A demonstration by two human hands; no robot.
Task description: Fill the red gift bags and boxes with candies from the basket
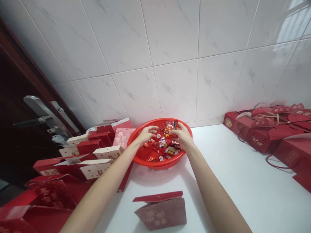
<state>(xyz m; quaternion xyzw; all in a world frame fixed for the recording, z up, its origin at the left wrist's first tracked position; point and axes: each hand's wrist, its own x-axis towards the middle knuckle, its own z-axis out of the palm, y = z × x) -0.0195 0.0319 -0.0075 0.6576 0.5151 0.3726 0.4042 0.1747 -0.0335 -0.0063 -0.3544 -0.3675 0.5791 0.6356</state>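
Observation:
A red plastic basket [139, 158] stands against the wall with several wrapped candies [162, 144] in it. Over its right side, my right hand [182, 137] grips a red candy packet [169, 127] between thumb and fingers; a dark wrapper shows beside it. My left hand [146, 135] reaches over the basket's left side, its fingers bent and apart, close to the candies. I see nothing held in it. Between my forearms, nearer to me, stands a pink-red paper gift box [161, 212] with its top flap lifted.
Rows of red and cream gift boxes [102, 152] crowd the left side, beside a door handle [40, 106]. Red boxes with cord handles [262, 136] stand at the right on the white table [225, 168]. A tiled wall [175, 87] rises behind the basket.

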